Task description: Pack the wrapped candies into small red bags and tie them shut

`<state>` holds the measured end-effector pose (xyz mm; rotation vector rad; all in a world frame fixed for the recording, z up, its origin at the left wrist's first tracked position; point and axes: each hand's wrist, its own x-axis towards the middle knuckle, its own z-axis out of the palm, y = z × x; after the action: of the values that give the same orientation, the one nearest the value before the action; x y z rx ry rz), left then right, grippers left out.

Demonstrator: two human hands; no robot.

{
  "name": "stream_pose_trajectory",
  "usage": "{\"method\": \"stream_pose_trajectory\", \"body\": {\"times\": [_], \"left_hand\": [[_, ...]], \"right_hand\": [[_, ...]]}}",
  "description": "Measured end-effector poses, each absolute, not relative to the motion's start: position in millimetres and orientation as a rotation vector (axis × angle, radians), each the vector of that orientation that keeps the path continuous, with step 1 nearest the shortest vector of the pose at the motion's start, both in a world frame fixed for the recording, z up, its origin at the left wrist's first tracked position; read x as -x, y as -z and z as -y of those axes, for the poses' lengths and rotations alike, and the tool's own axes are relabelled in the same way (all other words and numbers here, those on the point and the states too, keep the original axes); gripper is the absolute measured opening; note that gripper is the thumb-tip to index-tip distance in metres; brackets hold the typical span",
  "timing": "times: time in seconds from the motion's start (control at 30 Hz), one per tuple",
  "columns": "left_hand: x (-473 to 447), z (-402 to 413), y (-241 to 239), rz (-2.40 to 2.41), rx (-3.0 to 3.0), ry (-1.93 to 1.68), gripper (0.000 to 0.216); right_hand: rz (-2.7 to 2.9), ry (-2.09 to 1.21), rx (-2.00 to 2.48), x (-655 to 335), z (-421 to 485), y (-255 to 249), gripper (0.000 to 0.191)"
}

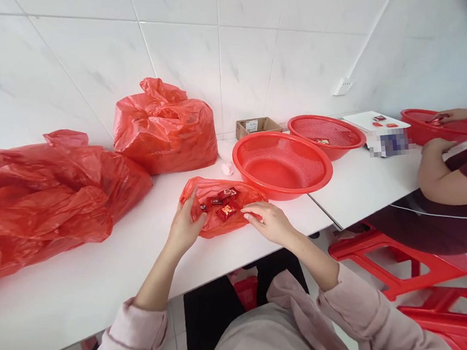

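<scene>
1. Ideally, spread the red bag (216, 230) gently, just in from the worktop's (176, 270) front edge, keeping its wrapped packets (227, 211) visible.
2. Its film looks thin, crinkled and translucent.
3. Left grip (184, 226): wide, at its left rim.
4. Right grip (271, 223): at its right rim; I cannot tell whether pinching.
</scene>
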<state>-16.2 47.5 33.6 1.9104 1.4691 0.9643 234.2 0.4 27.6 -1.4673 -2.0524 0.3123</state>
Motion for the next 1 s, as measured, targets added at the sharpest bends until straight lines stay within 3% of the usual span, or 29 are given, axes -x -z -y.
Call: {"method": "stream_pose_trajectory", "body": {"times": [0.4, 1.0], "left_hand": [[9, -46, 11, -1.514, -1.827, -1.281, 0.06], [14, -60, 14, -1.686, -1.643, -1.197, 0.065]], "right_hand": [[1.243, -0.455, 1.535, -273, 32, 41, 0.045], [1.324, -0.27, 1.63, -265, 28, 44, 0.03]]}}
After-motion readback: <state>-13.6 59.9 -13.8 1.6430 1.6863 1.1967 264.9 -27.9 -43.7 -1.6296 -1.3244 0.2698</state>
